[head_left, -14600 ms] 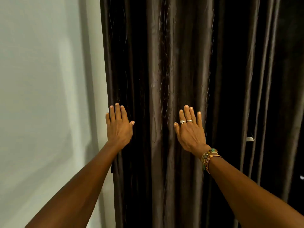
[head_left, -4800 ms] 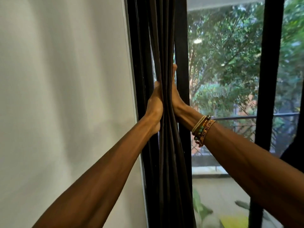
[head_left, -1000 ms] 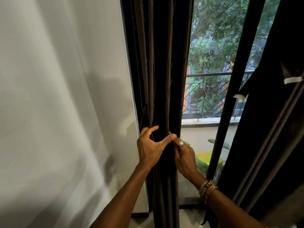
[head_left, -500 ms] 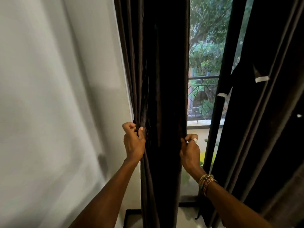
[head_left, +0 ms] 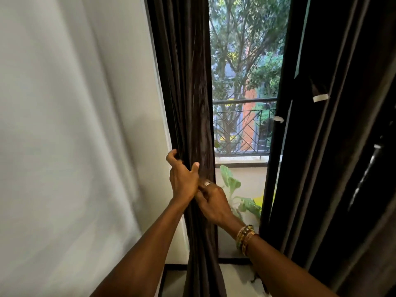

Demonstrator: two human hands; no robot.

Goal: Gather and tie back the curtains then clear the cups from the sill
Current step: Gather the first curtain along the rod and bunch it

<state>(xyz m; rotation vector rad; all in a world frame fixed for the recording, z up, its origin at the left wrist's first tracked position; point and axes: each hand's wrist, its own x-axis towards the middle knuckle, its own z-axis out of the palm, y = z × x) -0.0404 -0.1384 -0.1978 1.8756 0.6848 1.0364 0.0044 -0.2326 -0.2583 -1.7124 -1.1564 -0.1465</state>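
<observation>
Left curtain (head_left: 192, 99): gathered into one narrow bundle against the window's left edge, just beside the wall (head_left: 75, 125). I judge the gathering on this side largely done.
Left hand (head_left: 183, 179): grips the bundle, thumb across the front folds and fingers curled round its wall-side edge.
Right hand (head_left: 213, 201): just below the left and touching it, fingers curled into the same folds. The fingertips are hidden, so I cannot confirm what they hold beyond fabric.
Tie: none seen. No band, cord or hook shows at or near my hands, so I record the bundle as held, not tied.
Right curtain (head_left: 342, 136): hangs loose on the right side, drawn partly off the glass, with no hand on it. Two white tabs (head_left: 320, 97) show on its dark fabric, purpose unclear. Gathering and tying here are not yet started.
Window: the strip between the curtains is uncovered, showing a balcony railing (head_left: 242, 125) and a plant (head_left: 233, 185) outside.
Cups and sill: neither is in view, so their location cannot be stated. Clearing is outstanding.
Overall: early stage. One curtain is gathered, with both ties, the second gathering and the cups left.
</observation>
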